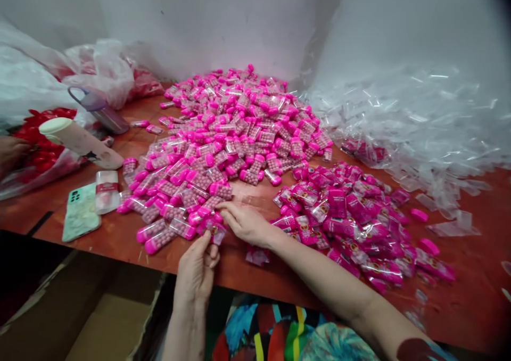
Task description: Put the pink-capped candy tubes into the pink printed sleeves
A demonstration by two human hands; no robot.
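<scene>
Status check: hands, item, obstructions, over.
Left hand pinching printed pink wrapper. Right hand close by, fingertips at near edge of bottle pile. Wrapped packs heaped to the right; nothing visibly blocking.

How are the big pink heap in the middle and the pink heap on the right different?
The middle heap is bigger; the right heap is smaller.
The middle heap shows clear containers with little pale pink balls inside; the right heap mostly shows shiny printed wrappers.
Both have lots of bright pink, and both lie jumbled on the red table.
</scene>
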